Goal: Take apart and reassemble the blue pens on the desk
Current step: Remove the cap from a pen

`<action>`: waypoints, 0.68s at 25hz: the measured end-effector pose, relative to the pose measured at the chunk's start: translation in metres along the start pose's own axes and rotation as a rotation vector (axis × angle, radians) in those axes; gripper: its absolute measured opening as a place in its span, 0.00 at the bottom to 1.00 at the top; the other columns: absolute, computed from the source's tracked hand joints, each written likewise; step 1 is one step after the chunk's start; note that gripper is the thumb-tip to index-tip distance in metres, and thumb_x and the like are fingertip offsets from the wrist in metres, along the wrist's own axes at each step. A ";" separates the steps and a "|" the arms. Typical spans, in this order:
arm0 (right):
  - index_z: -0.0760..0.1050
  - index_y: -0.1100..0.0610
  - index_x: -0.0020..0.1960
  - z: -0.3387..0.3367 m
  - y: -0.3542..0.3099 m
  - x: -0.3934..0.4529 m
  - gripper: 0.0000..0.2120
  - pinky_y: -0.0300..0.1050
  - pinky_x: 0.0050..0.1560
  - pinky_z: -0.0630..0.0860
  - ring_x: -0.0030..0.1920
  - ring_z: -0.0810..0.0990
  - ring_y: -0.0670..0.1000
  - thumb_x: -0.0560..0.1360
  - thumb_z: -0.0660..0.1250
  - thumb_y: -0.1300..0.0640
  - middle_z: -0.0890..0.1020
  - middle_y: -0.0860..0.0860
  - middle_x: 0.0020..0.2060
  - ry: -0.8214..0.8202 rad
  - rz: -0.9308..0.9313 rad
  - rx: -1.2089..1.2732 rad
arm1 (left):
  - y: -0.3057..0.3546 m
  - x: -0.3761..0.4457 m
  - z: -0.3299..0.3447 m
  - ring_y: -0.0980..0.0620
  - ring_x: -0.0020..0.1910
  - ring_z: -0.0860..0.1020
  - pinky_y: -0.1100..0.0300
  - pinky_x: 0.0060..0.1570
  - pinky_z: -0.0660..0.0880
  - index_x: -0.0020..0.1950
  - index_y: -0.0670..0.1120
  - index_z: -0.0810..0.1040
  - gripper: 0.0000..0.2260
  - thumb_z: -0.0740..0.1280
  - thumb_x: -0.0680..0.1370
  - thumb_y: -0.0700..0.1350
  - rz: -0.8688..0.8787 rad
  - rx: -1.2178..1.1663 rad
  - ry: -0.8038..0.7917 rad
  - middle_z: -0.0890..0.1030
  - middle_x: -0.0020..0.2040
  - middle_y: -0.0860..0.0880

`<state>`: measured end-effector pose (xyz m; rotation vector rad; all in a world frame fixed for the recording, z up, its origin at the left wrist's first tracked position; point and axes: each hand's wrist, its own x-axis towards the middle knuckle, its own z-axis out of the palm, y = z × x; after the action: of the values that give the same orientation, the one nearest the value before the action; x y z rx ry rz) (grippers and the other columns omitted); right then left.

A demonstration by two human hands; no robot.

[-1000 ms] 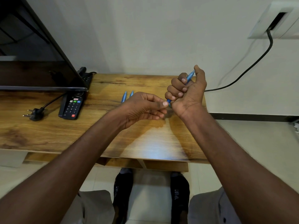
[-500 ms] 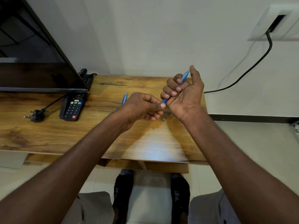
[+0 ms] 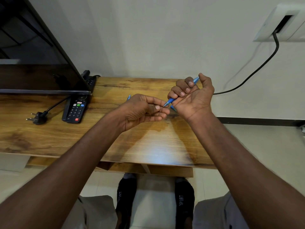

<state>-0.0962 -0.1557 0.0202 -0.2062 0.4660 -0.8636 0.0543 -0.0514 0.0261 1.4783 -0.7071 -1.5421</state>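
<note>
A wooden desk (image 3: 49,138) spans the middle of the frame. A dark monitor (image 3: 38,63) occupies the upper left. Below its right corner, a black remote control (image 3: 76,108) lies on the desk, buttons up. An unplugged black plug (image 3: 37,117) lies at left, just beside the remote. At upper right, a black cable (image 3: 257,67) descends from a white wall socket (image 3: 279,22).

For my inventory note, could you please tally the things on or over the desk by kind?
Blue pens: 3, one in the right hand, gripped pen; one behind the left hand; one partly hidden
Remotes: 1
Plugs: 1
Screens: 1
Total: 6
</note>
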 end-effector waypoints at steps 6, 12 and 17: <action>0.64 0.54 0.32 0.001 -0.001 0.000 0.23 0.44 0.33 0.59 0.28 0.57 0.48 0.80 0.57 0.41 0.61 0.48 0.27 -0.016 0.000 -0.028 | 0.001 -0.001 0.001 0.49 0.45 0.87 0.60 0.45 0.84 0.62 0.36 0.82 0.12 0.63 0.83 0.29 -0.002 -0.006 0.008 0.87 0.53 0.37; 0.65 0.54 0.32 0.001 0.000 -0.001 0.23 0.44 0.33 0.61 0.28 0.59 0.48 0.81 0.57 0.40 0.62 0.48 0.27 -0.023 0.011 -0.011 | 0.002 -0.002 0.000 0.49 0.46 0.87 0.59 0.47 0.85 0.61 0.36 0.82 0.12 0.63 0.83 0.29 0.000 -0.016 0.007 0.87 0.54 0.37; 0.65 0.54 0.33 0.000 -0.001 0.001 0.24 0.44 0.32 0.62 0.27 0.60 0.49 0.81 0.57 0.40 0.62 0.48 0.27 -0.016 0.025 0.000 | 0.002 -0.002 0.000 0.50 0.46 0.87 0.60 0.46 0.84 0.61 0.37 0.83 0.12 0.63 0.83 0.29 0.002 -0.021 -0.004 0.87 0.53 0.38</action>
<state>-0.0961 -0.1567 0.0207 -0.2066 0.4525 -0.8366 0.0543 -0.0506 0.0288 1.4591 -0.6926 -1.5473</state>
